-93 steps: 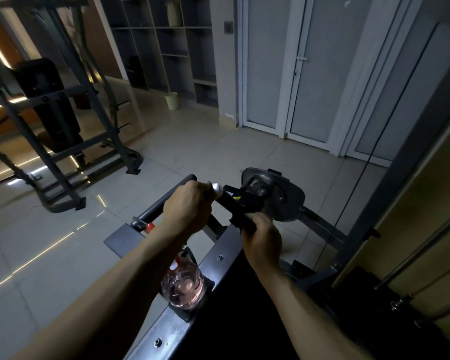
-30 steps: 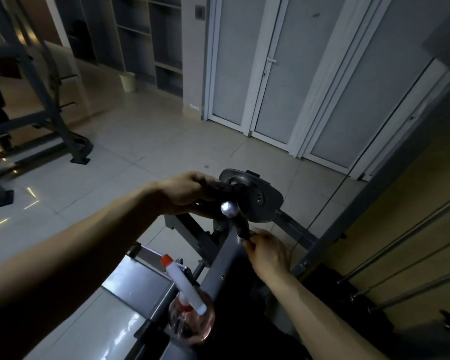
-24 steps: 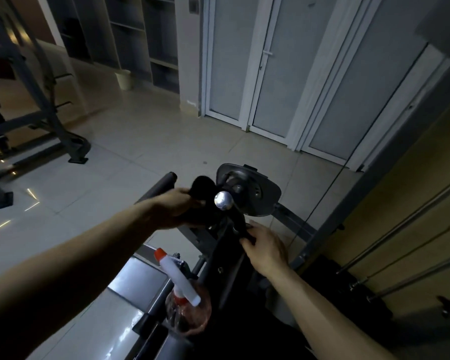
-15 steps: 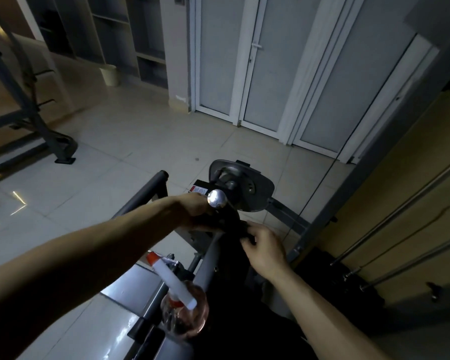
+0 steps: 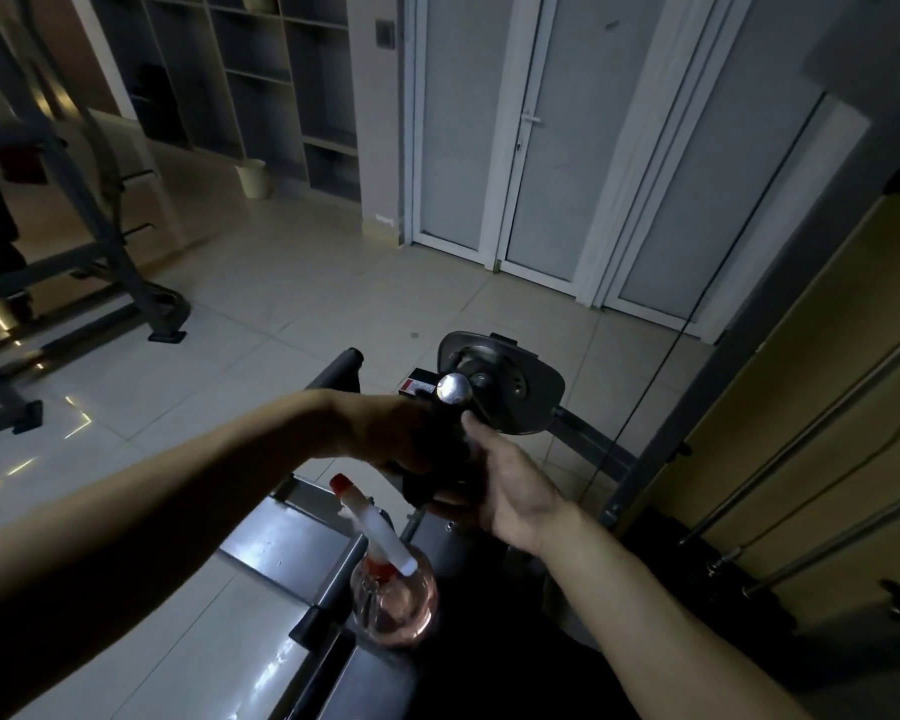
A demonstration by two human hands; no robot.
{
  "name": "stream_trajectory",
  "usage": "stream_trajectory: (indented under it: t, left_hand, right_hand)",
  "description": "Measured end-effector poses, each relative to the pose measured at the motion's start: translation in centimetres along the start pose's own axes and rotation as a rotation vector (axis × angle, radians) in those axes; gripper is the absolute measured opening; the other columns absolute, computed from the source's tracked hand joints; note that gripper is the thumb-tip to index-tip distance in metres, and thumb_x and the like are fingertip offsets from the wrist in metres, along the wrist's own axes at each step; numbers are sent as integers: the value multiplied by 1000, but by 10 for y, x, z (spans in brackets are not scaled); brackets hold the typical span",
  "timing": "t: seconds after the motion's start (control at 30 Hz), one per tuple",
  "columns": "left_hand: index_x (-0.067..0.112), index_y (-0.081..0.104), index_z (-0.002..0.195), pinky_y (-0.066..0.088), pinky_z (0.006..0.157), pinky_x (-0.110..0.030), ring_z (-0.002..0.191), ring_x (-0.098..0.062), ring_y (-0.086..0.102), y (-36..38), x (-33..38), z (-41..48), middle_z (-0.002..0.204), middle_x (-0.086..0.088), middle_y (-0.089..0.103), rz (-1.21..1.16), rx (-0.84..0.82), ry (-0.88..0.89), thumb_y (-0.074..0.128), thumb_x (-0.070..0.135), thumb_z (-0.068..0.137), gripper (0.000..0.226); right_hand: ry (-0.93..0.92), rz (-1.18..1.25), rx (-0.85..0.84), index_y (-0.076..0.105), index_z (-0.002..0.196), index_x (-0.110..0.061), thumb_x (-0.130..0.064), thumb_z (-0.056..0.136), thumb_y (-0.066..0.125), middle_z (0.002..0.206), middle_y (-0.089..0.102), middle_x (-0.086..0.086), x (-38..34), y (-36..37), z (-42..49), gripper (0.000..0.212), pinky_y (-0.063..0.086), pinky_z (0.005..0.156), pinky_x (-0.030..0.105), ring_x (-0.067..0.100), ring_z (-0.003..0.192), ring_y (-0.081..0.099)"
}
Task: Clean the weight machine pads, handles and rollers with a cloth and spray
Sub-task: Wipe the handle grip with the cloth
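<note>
Head view, dim: gripping a dark cloth (image 5: 437, 459) with the left hand (image 5: 401, 439), with fingers curled over it, just under the chrome knob (image 5: 454, 388) and before the grey cam plate (image 5: 520, 392). Cupping the same cloth from the other side with the right hand (image 5: 515, 485), with thumb up near the knob and fingers wrapped beneath; hard to tell cloth from the machine part inside it. Below the hands, standing upright on the frame (image 5: 281, 537) beside the black pad (image 5: 489, 662): a spray bottle (image 5: 393, 605) of pink liquid, apart from both hands.
</note>
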State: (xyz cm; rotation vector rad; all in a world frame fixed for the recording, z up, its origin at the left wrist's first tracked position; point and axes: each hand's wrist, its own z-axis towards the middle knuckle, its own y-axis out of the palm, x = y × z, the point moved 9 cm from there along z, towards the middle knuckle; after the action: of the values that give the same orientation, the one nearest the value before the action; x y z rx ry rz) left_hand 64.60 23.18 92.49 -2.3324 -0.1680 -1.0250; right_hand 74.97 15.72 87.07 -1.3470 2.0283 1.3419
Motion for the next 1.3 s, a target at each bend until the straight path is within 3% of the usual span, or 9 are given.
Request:
stream_trajectory:
  t: [0.13, 0.3, 0.4, 0.5, 0.6, 0.93, 1.07, 1.17, 1.3]
  left_hand:
    - [22, 60, 137, 50, 109, -42, 121, -18, 62, 13, 2, 12, 128, 1, 66, 328, -98, -18, 66, 24, 98, 39]
    - [25, 69, 123, 62, 90, -38, 103, -18, 74, -43, -5, 9, 117, -2, 74, -52, 222, 17, 70, 22, 96, 28]
    - [29, 63, 134, 59, 93, -39, 108, -15, 72, -48, 23, 3, 123, 4, 73, -339, 216, 201, 64, 17, 100, 37]
    - [25, 69, 128, 58, 90, -26, 106, -10, 71, -47, 45, -4, 115, 6, 74, -204, 255, 283, 64, 20, 100, 29]
    - [22, 69, 129, 55, 82, -16, 108, -4, 66, -50, 49, -9, 120, 9, 70, -107, 308, 301, 62, 23, 100, 30]
    - [17, 72, 125, 57, 91, -23, 108, -12, 70, -55, 50, -11, 124, 0, 72, -54, 361, 333, 61, 18, 100, 27]
    - [23, 75, 122, 52, 73, -8, 97, 2, 71, -50, 52, -11, 115, 8, 76, -90, 376, 318, 74, 33, 91, 33]
    - [24, 71, 126, 51, 73, -8, 97, 4, 69, -44, 52, -14, 116, 11, 73, -84, 387, 341, 70, 41, 89, 41]
    - [20, 69, 131, 52, 78, -11, 104, -5, 69, -44, 52, -17, 123, 4, 72, -46, 412, 328, 66, 32, 97, 36]
  right_hand:
    - [-9, 4, 317, 71, 116, -4, -14, 101, 61, 109, 74, 23, 21, -37, 11, 21, 60, 70, 39, 39, 93, 72]
    - [14, -45, 640, 72, 100, -1, -7, 83, 82, 94, 74, 20, 16, -85, 10, 21, 62, 59, 43, 36, 84, 74]
    - [56, 14, 598, 64, 116, 2, -10, 86, 75, 101, 72, 20, 6, -84, 29, 34, 61, 55, 35, 33, 85, 74]
    - [31, 101, 556, 59, 105, -6, -12, 105, 51, 86, 70, 11, -5, -64, 29, 10, 59, 49, 27, 23, 83, 63]
    - [52, 104, 472, 67, 86, -2, -10, 101, 58, 64, 72, 13, -13, -44, 27, 19, 59, 59, 30, 25, 69, 68]
    - [-77, 70, 282, 73, 120, 1, -16, 92, 73, 112, 75, 18, -46, 15, -15, 32, 63, 73, 37, 31, 95, 75]
    - [-100, -195, 535, 77, 102, -2, -11, 87, 75, 90, 78, 16, -30, -38, -16, 18, 64, 75, 51, 34, 83, 76]
    - [-5, -121, 691, 71, 107, 3, -7, 74, 86, 90, 76, 25, -9, -85, -2, 37, 63, 61, 49, 39, 73, 76]
    - [-23, -104, 728, 70, 108, 2, -18, 75, 83, 95, 75, 23, -19, -96, 31, 40, 63, 82, 54, 39, 87, 75]
